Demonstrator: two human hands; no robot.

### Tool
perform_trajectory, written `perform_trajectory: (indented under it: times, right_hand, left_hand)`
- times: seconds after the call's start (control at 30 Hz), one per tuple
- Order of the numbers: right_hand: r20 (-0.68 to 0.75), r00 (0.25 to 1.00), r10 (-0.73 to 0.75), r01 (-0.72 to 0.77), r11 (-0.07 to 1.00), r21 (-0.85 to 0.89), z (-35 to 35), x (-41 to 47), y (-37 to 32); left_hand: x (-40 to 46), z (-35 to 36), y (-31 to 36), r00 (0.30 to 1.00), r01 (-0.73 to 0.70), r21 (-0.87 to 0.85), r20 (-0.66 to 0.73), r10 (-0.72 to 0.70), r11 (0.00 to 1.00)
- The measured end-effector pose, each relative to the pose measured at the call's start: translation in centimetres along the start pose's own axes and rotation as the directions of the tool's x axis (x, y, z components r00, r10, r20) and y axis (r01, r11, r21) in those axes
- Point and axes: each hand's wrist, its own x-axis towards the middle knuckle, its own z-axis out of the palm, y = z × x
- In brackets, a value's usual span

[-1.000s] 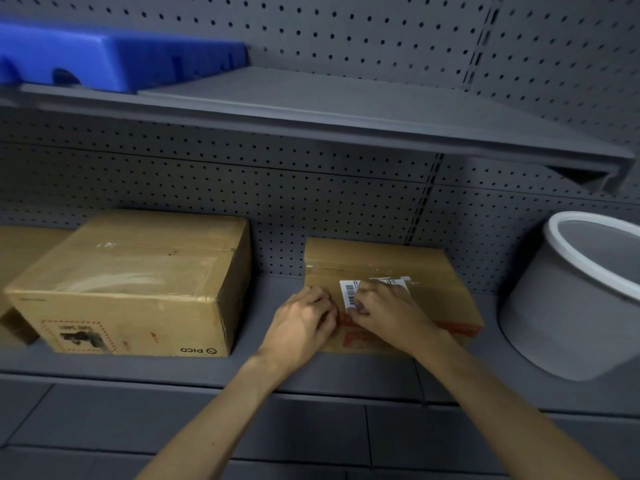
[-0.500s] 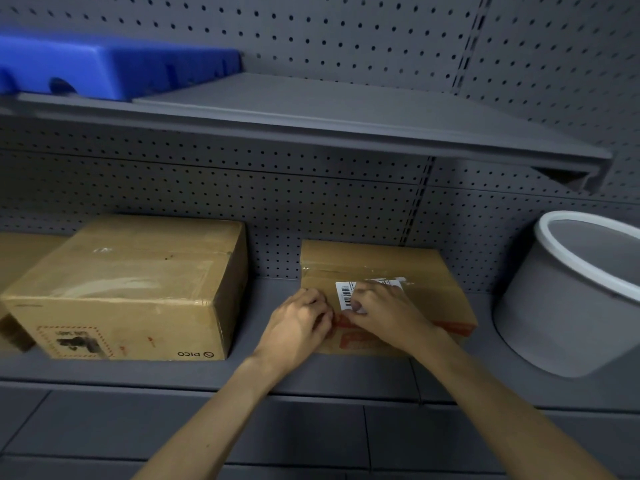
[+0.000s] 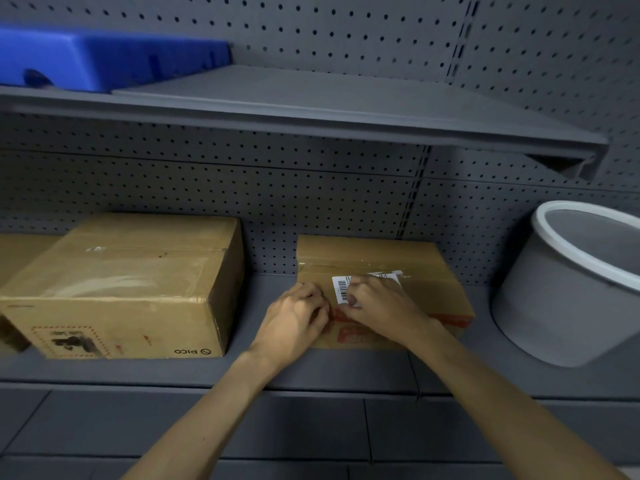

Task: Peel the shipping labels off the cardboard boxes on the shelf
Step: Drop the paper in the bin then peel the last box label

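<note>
A stockroom: grey pegboard shelving (image 3: 311,372) holding taped cardboard boxes (image 3: 114,289).

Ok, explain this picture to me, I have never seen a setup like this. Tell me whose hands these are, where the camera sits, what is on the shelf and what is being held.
There is no machine here. A person wears one wide camera on the head, so you look forward and down along their own bare arms.

Both hands work on the smaller cardboard box on the lower shelf. The left hand rests curled on the box's front edge. The right hand presses on the white shipping label, thumb at its lower edge; the label looks mostly stuck down, and whether a corner is pinched cannot be told.

To the left stands a larger cardboard box. To the right a grey bucket leans tilted. On the upper shelf lies a blue plastic bin.
</note>
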Motion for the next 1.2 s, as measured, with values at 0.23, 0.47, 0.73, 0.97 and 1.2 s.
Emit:
perform_trajectory:
  times: [0.23,0.47,0.73,0.97,1.2]
  right_hand:
    - [-0.023,1.000,0.011,-0.010,0.999,0.040,0.17,0.08,0.08]
    - [-0.017,0.999,0.046,-0.044,0.994,0.101,0.08,-0.27,0.26]
    - [0.012,0.998,0.059,-0.060,0.987,0.147,0.09,0.00,0.60]
    - [0.010,0.999,0.051,-0.052,0.986,0.159,-0.06,0.10,0.63]
    - [0.014,1.000,0.024,-0.025,0.993,0.115,-0.28,0.51,0.48]
  left_hand:
    - [-0.01,-0.14,0.09,1.000,-0.002,0.007,0.007,0.001,1.000]
    - [0.00,-0.23,0.08,1.000,0.001,-0.007,0.017,-0.001,1.000]
    - [0.16,-0.28,-0.01,1.000,-0.005,-0.012,0.029,0.005,1.000]
    - [0.23,-0.36,-0.05,0.999,-0.005,-0.022,0.032,0.006,1.000]
    - [0.28,-0.42,-0.08,0.999,0.006,-0.022,0.039,-0.005,1.000]
